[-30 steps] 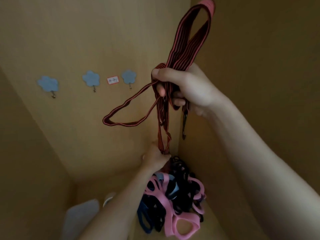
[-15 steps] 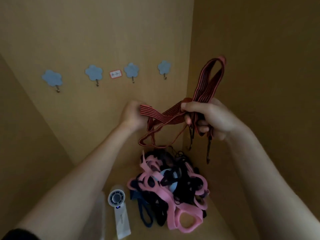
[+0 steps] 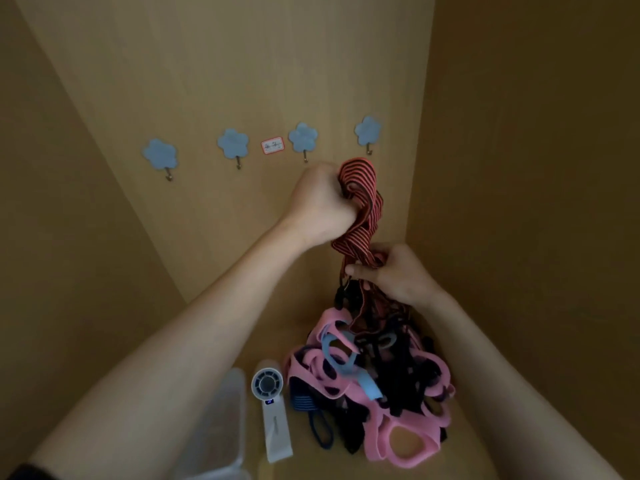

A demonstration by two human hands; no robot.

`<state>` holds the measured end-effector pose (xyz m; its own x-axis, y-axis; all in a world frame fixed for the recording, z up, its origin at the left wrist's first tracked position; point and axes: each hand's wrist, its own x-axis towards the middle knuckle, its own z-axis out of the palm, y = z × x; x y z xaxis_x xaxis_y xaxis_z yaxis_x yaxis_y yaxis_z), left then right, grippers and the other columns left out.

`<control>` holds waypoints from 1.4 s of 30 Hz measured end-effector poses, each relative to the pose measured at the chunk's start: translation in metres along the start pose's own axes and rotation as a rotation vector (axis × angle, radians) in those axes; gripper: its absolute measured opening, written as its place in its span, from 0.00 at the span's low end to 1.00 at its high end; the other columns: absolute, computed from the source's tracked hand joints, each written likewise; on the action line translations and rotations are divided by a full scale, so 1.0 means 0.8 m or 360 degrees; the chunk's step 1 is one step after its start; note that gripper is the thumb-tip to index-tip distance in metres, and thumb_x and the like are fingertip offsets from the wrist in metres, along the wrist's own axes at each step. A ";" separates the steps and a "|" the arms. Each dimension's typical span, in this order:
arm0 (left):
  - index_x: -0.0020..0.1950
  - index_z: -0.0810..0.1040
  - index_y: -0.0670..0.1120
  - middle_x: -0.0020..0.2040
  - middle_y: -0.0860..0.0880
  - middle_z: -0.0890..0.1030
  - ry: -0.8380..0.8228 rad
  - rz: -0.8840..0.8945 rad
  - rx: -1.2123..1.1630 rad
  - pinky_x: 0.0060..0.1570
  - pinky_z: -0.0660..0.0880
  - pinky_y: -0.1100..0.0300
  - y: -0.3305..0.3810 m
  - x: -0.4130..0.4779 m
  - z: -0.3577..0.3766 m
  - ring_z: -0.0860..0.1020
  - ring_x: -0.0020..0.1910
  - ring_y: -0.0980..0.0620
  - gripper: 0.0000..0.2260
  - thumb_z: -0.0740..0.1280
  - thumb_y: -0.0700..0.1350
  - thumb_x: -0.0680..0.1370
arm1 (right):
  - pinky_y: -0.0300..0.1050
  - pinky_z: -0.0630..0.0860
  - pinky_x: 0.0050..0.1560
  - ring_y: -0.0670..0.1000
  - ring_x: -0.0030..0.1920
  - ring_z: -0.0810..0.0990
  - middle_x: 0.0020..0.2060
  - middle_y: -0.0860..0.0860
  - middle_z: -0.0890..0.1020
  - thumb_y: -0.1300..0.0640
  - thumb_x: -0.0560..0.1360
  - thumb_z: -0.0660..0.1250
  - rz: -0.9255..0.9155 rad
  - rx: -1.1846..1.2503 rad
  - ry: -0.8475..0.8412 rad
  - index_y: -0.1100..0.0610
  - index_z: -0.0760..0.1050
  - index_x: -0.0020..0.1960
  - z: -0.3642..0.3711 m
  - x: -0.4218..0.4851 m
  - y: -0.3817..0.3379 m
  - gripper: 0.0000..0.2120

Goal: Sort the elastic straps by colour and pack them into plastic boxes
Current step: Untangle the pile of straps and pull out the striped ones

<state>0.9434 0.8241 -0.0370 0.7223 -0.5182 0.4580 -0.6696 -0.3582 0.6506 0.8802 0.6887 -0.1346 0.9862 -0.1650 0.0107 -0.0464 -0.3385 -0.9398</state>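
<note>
Red-and-black striped strap (image 3: pixel 360 209) is in hand, bunched into folds above the heap. It is not yet in any box.

Head view, progress:
- Judged early in the task. The mixed pile of straps (image 3: pixel 377 386) lies unsorted on the desk (image 3: pixel 277 344), in the right rear corner against the wooden wall.
- Colours visible in the pile: pink strap (image 3: pixel 401 445) at the front, light blue strap (image 3: pixel 346 362) near the middle, dark blue strap (image 3: pixel 320 427) at the left edge, and black ones tangled throughout.
- One clear plastic box (image 3: pixel 221 427) sits at lower left, well apart from the pile, with a white handheld fan (image 3: pixel 272 410) between them. The box is blurred; nothing coloured shows inside it, so I judge nothing is packed yet.
- Left to do: finish gathering the striped strap, box it, then separate all the other colours. No further boxes are in frame.

Head view, hands:
- Left hand (image 3: pixel 322 206): clenched into a fist around the top folds of the striped strap, raised in front of the rear wall, just below the row of blue flower hooks (image 3: pixel 232 148).
- Right hand (image 3: pixel 401 275): lower down, thumb and curled fingers pinching the strap's gathered lower strands, just above the pile.
- Below that pinch, loose strands and a dark clip end hang down to the top of the pile. Whether they are caught in it cannot be told.
</note>
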 end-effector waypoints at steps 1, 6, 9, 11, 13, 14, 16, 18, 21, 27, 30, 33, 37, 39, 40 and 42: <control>0.29 0.68 0.47 0.28 0.50 0.71 -0.0032 0.0011 -0.0030 0.31 0.67 0.59 0.001 -0.003 0.003 0.70 0.29 0.54 0.05 0.58 0.43 0.65 | 0.35 0.71 0.31 0.45 0.26 0.75 0.30 0.52 0.80 0.53 0.74 0.76 -0.0024 0.0038 -0.0039 0.57 0.80 0.48 0.002 0.001 -0.004 0.09; 0.36 0.76 0.44 0.33 0.49 0.77 -0.0256 -0.0071 0.0010 0.36 0.71 0.61 -0.023 -0.002 0.010 0.73 0.30 0.60 0.09 0.66 0.35 0.75 | 0.32 0.70 0.30 0.44 0.23 0.74 0.28 0.54 0.77 0.64 0.76 0.72 -0.0207 0.0088 -0.0104 0.62 0.77 0.40 0.008 0.001 -0.007 0.08; 0.50 0.80 0.35 0.40 0.49 0.81 -0.0329 -0.0222 -0.0461 0.36 0.74 0.69 -0.054 -0.011 0.001 0.79 0.33 0.64 0.06 0.72 0.30 0.75 | 0.31 0.66 0.25 0.43 0.21 0.71 0.28 0.55 0.76 0.63 0.77 0.71 -0.0127 0.0135 -0.0105 0.60 0.77 0.41 -0.002 -0.003 -0.003 0.07; 0.49 0.82 0.37 0.40 0.48 0.83 -0.0273 -0.0236 -0.0711 0.36 0.76 0.67 -0.078 -0.021 -0.005 0.80 0.37 0.57 0.13 0.79 0.36 0.68 | 0.36 0.63 0.22 0.48 0.22 0.70 0.29 0.57 0.77 0.60 0.77 0.72 -0.0065 0.0103 -0.0110 0.59 0.78 0.41 -0.013 -0.002 0.004 0.07; 0.51 0.82 0.37 0.44 0.44 0.82 -0.0272 -0.0261 -0.0625 0.39 0.76 0.64 -0.102 -0.028 -0.002 0.79 0.43 0.49 0.11 0.78 0.36 0.70 | 0.42 0.61 0.23 0.54 0.26 0.68 0.30 0.57 0.78 0.57 0.77 0.72 -0.0040 0.0039 -0.0122 0.61 0.78 0.42 -0.025 0.000 0.011 0.08; 0.52 0.81 0.38 0.46 0.44 0.81 -0.0288 -0.0292 -0.0437 0.42 0.75 0.63 -0.114 -0.031 0.004 0.79 0.46 0.48 0.08 0.75 0.35 0.74 | 0.43 0.61 0.24 0.55 0.28 0.69 0.30 0.56 0.78 0.57 0.76 0.72 -0.0027 0.0018 -0.0121 0.63 0.78 0.43 -0.031 0.000 0.014 0.09; 0.54 0.80 0.44 0.50 0.48 0.80 -0.0348 -0.0479 0.0052 0.47 0.71 0.64 -0.140 -0.038 0.022 0.77 0.51 0.50 0.04 0.69 0.39 0.80 | 0.43 0.61 0.25 0.53 0.28 0.70 0.30 0.55 0.77 0.59 0.76 0.71 0.0003 0.0026 -0.0103 0.65 0.77 0.44 -0.040 0.001 0.021 0.09; 0.58 0.79 0.45 0.56 0.49 0.80 -0.0547 -0.0807 0.0148 0.48 0.71 0.64 -0.160 -0.052 0.050 0.77 0.53 0.51 0.08 0.68 0.45 0.81 | 0.42 0.60 0.24 0.51 0.27 0.70 0.29 0.56 0.77 0.61 0.76 0.70 0.0003 0.0100 -0.0097 0.62 0.77 0.43 -0.046 0.000 0.025 0.05; 0.64 0.79 0.45 0.62 0.47 0.80 -0.0804 -0.0755 0.0016 0.43 0.73 0.72 -0.174 -0.075 0.099 0.78 0.48 0.55 0.12 0.69 0.43 0.80 | 0.42 0.59 0.23 0.50 0.26 0.69 0.30 0.57 0.76 0.63 0.76 0.69 0.0014 0.0205 -0.0068 0.63 0.76 0.44 -0.048 -0.001 0.035 0.04; 0.55 0.80 0.48 0.52 0.54 0.81 -0.0720 -0.0820 -0.0384 0.48 0.75 0.73 -0.179 -0.093 0.142 0.79 0.50 0.56 0.08 0.73 0.43 0.77 | 0.43 0.58 0.26 0.50 0.27 0.67 0.30 0.57 0.75 0.68 0.76 0.64 0.0061 0.0420 0.0019 0.61 0.75 0.40 -0.052 -0.003 0.052 0.07; 0.48 0.81 0.48 0.47 0.50 0.84 -0.0665 -0.0850 -0.0510 0.50 0.79 0.59 -0.186 -0.090 0.143 0.82 0.45 0.52 0.08 0.78 0.45 0.73 | 0.42 0.59 0.25 0.49 0.26 0.67 0.31 0.57 0.74 0.69 0.77 0.64 0.0084 0.0444 0.0075 0.61 0.73 0.40 -0.053 -0.005 0.066 0.08; 0.47 0.81 0.48 0.42 0.50 0.82 -0.0702 -0.0861 -0.0462 0.43 0.77 0.61 -0.191 -0.085 0.142 0.81 0.40 0.54 0.14 0.80 0.50 0.68 | 0.41 0.59 0.24 0.49 0.26 0.68 0.31 0.58 0.75 0.69 0.76 0.64 0.0129 0.0432 0.0061 0.62 0.74 0.42 -0.049 -0.007 0.084 0.05; 0.46 0.80 0.43 0.40 0.49 0.82 -0.0548 -0.0875 -0.0517 0.37 0.77 0.66 -0.196 -0.086 0.137 0.80 0.36 0.58 0.12 0.80 0.45 0.70 | 0.41 0.61 0.24 0.52 0.29 0.69 0.31 0.58 0.75 0.69 0.73 0.65 0.0208 0.0297 0.0069 0.62 0.75 0.35 -0.041 -0.008 0.105 0.08; 0.45 0.81 0.45 0.42 0.52 0.84 -0.0440 -0.0865 -0.0625 0.39 0.77 0.68 -0.199 -0.089 0.132 0.82 0.38 0.60 0.08 0.78 0.39 0.72 | 0.42 0.64 0.26 0.55 0.31 0.70 0.30 0.58 0.76 0.68 0.72 0.67 0.0250 0.0163 0.0095 0.60 0.74 0.30 -0.035 -0.009 0.112 0.12; 0.47 0.82 0.46 0.44 0.53 0.85 -0.0428 -0.0845 -0.0654 0.43 0.78 0.68 -0.201 -0.091 0.131 0.83 0.42 0.60 0.07 0.77 0.37 0.73 | 0.42 0.66 0.27 0.55 0.32 0.72 0.30 0.57 0.77 0.68 0.72 0.67 0.0263 0.0114 0.0105 0.59 0.74 0.30 -0.032 -0.010 0.115 0.13; 0.53 0.84 0.47 0.50 0.53 0.86 -0.0490 -0.0784 -0.0613 0.52 0.79 0.65 -0.208 -0.091 0.129 0.83 0.50 0.57 0.10 0.76 0.37 0.74 | 0.43 0.66 0.29 0.55 0.32 0.73 0.30 0.57 0.78 0.68 0.72 0.67 0.0286 0.0104 0.0118 0.59 0.74 0.30 -0.030 -0.011 0.121 0.13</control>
<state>0.9847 0.8412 -0.2412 0.8059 -0.5833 -0.1011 -0.1267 -0.3368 0.9330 0.8632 0.6353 -0.2171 0.9486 -0.2858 -0.1361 -0.2077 -0.2373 -0.9490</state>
